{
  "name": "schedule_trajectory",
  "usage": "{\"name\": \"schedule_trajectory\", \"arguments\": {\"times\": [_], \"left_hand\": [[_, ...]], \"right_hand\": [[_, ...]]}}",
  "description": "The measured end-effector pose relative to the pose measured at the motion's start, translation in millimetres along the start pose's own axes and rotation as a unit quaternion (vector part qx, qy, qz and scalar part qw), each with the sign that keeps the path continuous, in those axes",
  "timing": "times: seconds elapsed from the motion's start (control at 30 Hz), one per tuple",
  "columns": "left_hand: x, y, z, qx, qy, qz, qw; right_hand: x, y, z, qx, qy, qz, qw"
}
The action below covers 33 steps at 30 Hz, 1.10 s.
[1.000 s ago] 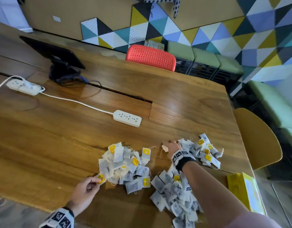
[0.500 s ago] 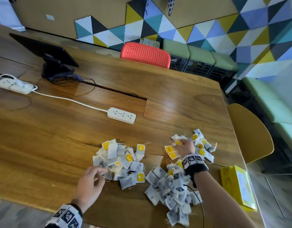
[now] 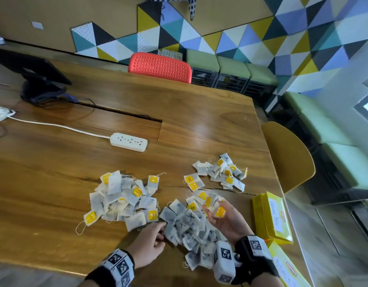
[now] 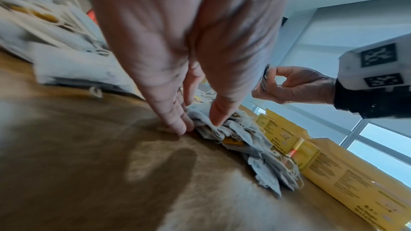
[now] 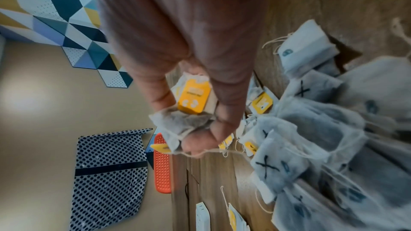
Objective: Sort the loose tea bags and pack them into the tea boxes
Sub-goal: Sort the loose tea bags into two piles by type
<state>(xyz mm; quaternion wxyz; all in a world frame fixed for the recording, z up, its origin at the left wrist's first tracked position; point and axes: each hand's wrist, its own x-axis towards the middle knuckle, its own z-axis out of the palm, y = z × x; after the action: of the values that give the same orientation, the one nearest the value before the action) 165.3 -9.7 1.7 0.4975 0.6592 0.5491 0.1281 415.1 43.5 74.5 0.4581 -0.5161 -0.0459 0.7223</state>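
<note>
Three heaps of loose tea bags lie on the wooden table [image 3: 54, 193]: a left heap [image 3: 123, 199], a near heap marked with X [image 3: 187, 224] and a far right heap [image 3: 220, 175]. My right hand [image 3: 212, 212] is raised over the near heap, and its fingers curl round a small bunch of tea bags with yellow tags [image 5: 191, 111]. My left hand [image 3: 161, 230] is at the near heap's left edge, thumb and fingers pinching a tea bag [image 4: 200, 120] against the table. Two yellow tea boxes stand to the right, one labelled green tea [image 3: 270, 218], one nearer [image 3: 286, 268].
A white power strip [image 3: 129, 141] with its cord lies beyond the heaps. A black tablet on a stand [image 3: 34, 79] is at the far left. A red chair [image 3: 160, 67] and a yellow chair [image 3: 288, 158] stand at the table's edges.
My right hand came back from the far right heap to above the near heap with tea bags in it. My left hand moved right, from the left heap to the near heap's edge.
</note>
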Motion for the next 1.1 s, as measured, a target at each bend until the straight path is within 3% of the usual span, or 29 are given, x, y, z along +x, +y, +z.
{"name": "schedule_trajectory", "arguments": {"times": [0.23,0.4,0.47,0.57,0.67,0.77,0.83,0.97,1.1], "left_hand": [[26.4,28.5,28.1,0.113,0.003,0.029,0.993],[30.7,39.4,21.9,0.229,0.096,0.061,0.967],[31.3,41.2,22.4,0.246,0.084,0.058,0.964],[33.1,53.2,24.6,0.182,0.088,0.070,0.977],[33.1,83.3,15.2,0.028,0.142,0.113,0.983],[32.7,110.4,3.4,-0.085,0.088,0.115,0.986],[36.0,114.3,-2.5,-0.081,0.054,0.104,0.990],[43.7,108.7,-13.7,-0.049,0.066,0.098,0.992],[44.0,104.2,-30.9,-0.137,0.040,0.046,0.989]], "right_hand": [[-16.3,-1.3,-14.9,0.005,-0.019,0.023,1.000],[-31.1,-10.2,-19.2,0.022,-0.060,0.044,0.997],[-36.4,-10.9,-20.5,0.022,-0.073,0.039,0.996],[-40.2,-9.7,-22.7,0.008,-0.081,0.026,0.996],[-38.2,-7.3,-20.9,-0.026,-0.072,-0.001,0.997],[-35.1,-2.4,-13.3,-0.068,-0.059,-0.035,0.995],[-35.5,1.8,-5.5,-0.116,-0.070,-0.047,0.990],[-35.2,5.5,8.7,-0.173,-0.071,-0.056,0.981],[-40.1,8.1,11.7,-0.040,-0.138,-0.062,0.988]]}}
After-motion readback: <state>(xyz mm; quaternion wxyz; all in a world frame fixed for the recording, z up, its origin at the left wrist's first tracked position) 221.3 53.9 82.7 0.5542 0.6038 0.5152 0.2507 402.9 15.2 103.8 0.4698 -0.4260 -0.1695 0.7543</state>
